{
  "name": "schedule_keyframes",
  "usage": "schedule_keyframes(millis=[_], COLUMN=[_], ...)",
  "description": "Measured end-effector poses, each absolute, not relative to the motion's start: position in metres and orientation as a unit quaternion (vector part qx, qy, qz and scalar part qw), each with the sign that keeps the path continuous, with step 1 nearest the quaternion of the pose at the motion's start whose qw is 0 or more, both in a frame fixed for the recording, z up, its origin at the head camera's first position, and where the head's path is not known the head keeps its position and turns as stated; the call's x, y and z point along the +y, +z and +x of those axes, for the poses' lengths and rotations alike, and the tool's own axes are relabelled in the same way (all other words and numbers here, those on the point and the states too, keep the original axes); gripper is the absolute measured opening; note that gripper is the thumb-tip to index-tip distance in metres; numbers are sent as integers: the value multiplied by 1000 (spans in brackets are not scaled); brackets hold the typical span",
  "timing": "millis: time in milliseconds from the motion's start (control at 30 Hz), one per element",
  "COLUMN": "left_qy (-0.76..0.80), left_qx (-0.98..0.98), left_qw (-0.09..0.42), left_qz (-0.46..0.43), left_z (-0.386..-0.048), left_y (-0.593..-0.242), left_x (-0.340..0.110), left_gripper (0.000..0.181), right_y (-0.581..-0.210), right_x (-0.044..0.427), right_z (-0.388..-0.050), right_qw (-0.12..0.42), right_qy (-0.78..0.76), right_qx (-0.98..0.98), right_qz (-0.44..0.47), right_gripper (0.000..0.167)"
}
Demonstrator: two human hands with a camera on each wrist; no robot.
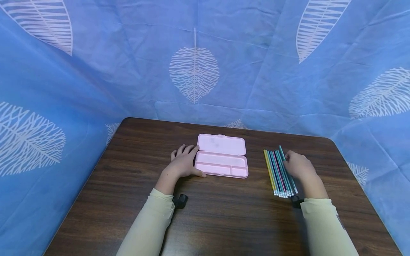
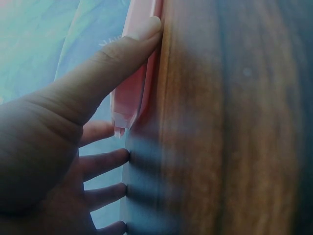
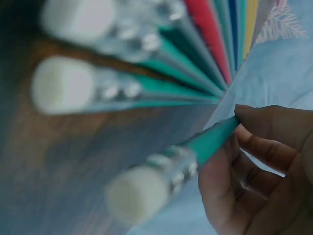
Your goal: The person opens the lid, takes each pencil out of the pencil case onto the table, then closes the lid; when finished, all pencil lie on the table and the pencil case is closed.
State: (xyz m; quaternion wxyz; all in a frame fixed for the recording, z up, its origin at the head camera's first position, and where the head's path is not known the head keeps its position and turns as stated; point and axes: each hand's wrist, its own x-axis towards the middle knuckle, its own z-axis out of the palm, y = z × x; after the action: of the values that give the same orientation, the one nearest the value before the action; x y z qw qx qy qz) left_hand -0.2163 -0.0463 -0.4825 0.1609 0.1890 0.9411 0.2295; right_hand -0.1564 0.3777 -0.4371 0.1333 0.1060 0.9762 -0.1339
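Note:
A pink pencil case (image 1: 221, 159) lies unfolded on the table, its lid (image 1: 221, 144) laid back behind the divided tray. My left hand (image 1: 182, 165) rests at its left end with fingers spread. In the left wrist view the thumb (image 2: 146, 30) lies along the front edge, and the other fingertips reach down near the tabletop. My right hand (image 1: 299, 165) pinches a green pencil (image 3: 215, 139) between thumb and finger, its white eraser end toward the wrist camera. This pencil is at the right side of a row of pencils (image 1: 275, 174) in yellow, green, blue and pink.
The dark wood table (image 1: 230, 220) has rounded back corners. A blue cloth (image 1: 243, 71) with white leaf prints hangs behind it and at both sides. Black straps with small cameras (image 1: 180, 201) sit on both wrists, over pale yellow sleeves (image 1: 148, 222).

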Motion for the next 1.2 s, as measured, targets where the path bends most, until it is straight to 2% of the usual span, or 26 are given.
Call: schedule_keyframes(millis=[300,700,1033,1200], left_qy=[226,225,229,229], left_qx=[942,942,941,942], left_qw=[160,162,160,160], left_qz=[188,189,189,186], left_z=[-217,-218,-216,-217], left_y=[-486,-484,-482,-484], left_x=[-47,-47,-46,-46], left_gripper=[122,121,120,121], right_y=[-447,-445,-438,-433], right_x=[381,376,367,349], right_z=[-150,-151,-158,-171], right_qw=[167,166,141,128], right_qy=[-155,-132,-108,-105], right_qx=[965,969,979,983], right_qz=[127,125,105,83], right_gripper=[34,39,52,53])
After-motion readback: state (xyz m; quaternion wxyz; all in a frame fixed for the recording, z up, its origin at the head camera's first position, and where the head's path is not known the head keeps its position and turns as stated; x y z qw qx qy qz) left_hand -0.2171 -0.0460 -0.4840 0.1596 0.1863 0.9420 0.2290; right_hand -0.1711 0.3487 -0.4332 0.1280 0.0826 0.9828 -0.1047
